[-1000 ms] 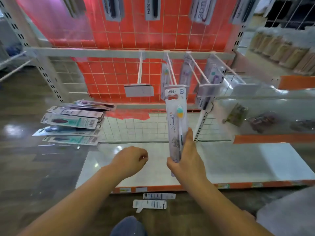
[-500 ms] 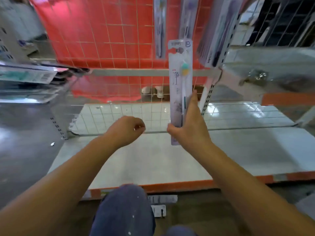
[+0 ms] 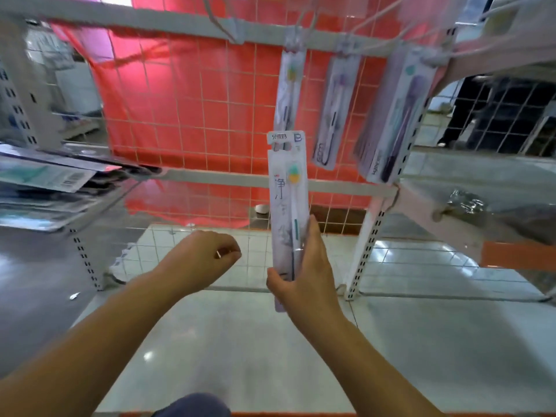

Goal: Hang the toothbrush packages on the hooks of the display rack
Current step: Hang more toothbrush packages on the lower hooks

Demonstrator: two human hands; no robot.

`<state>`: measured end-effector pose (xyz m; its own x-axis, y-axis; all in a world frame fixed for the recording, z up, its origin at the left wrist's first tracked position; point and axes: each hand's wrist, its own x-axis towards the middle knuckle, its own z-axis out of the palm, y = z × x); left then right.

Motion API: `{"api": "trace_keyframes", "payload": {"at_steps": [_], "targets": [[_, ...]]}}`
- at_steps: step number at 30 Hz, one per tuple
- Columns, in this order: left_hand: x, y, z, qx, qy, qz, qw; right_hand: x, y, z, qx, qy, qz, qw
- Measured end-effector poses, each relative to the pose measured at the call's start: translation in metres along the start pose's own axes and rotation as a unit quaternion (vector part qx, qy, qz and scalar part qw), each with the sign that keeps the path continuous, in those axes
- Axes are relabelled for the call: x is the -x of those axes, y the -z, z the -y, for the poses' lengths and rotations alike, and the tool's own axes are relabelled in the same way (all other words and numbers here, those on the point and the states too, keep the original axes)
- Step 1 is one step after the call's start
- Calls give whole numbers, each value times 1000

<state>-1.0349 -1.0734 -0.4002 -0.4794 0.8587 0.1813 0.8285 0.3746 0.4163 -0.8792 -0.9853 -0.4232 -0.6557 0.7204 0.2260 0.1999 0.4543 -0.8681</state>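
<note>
Red mesh backing (image 3: 186,115) fills the head view, the only view here, with white grid wire over it and a pale rail (image 3: 150,21) crossing at twelve o'clock. From hooks on that rail hang three toothbrush packages: one (image 3: 289,88) just above centre, a second (image 3: 337,109) towards one o'clock, and a thicker bunch (image 3: 394,112) at two o'clock.

The right hand (image 3: 304,275) grasps the lower end of a toothbrush package (image 3: 288,206), thumb on one edge and fingers wrapped up the other, and holds it upright at centre frame. Gripping low likely leaves the punched header free to meet a hook; its top sits directly below the first hanging package, not yet on any hook.

The left hand (image 3: 204,260), at about seven o'clock from the package, has its fingers curled in with nothing visible in them, clear of the package.

A stack of further packages (image 3: 45,188) lies on a shelf at nine o'clock, barcode showing, presumably the supply.

The held header carries small Chinese print, too blurred to read, beside a blue logo; the large character 净 runs down the card. Lettering on the two o'clock bunch is illegible.
</note>
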Motion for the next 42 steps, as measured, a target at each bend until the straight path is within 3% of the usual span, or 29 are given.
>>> {"api": "trace_keyframes", "payload": {"at_steps": [14,24,28,42], "targets": [[-31,-1,3,-52,3,16,998,-21,-4,-2,18,16,30,999],[-29,0,-6,-30,2,14,999,-20,-3,-1,12,13,28,999],[-26,0,-5,-16,6,18,1000,-23,-1,1,-34,20,3,999],[-27,-3,-4,-9,-2,23,1000,-29,12,10,3,90,-80,993]]}}
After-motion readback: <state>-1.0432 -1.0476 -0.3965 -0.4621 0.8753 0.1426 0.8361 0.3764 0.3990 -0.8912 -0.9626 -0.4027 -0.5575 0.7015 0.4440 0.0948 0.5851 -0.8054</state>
